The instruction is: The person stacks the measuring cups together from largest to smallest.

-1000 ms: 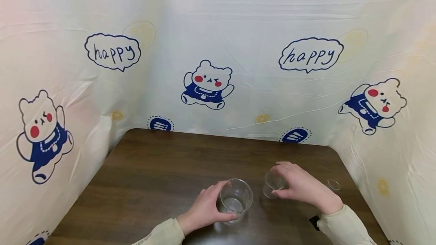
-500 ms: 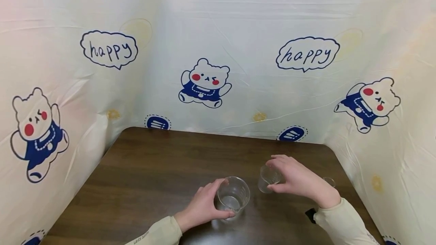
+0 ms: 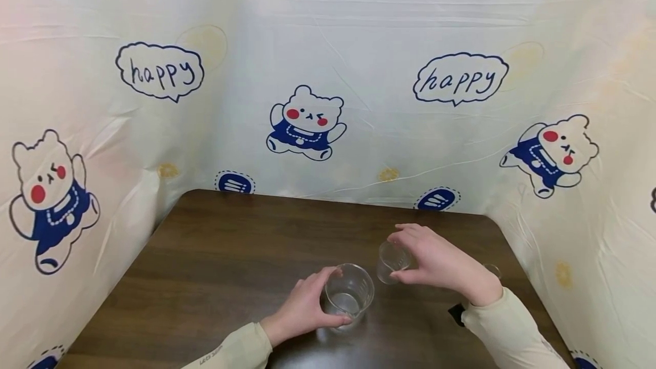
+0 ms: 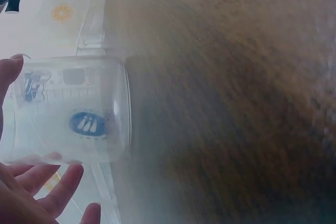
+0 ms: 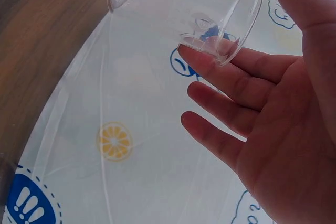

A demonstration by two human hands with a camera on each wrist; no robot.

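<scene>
"Just right of the worktop's (image 3: pixel 230 244) middle, what's changed?"

"The right hand (image 3: pixel 433 256) has brought the small beaker (image 3: pixel 392 262) closer to the large beaker (image 3: pixel 349 295), so the two now sit side by side, apart. Thumb and fingers pinch it; whether its base touches down, I can't tell."

"And the left hand (image 3: pixel 302 307)?"

"Curled round the large beaker, upright toward the near edge."

"Anything in the way?"

"The right wrist half hides a clear ring (image 3: pixel 493 269) near the right edge. Patterned cloth (image 3: pixel 379 27) hangs beyond the far edge."
</scene>
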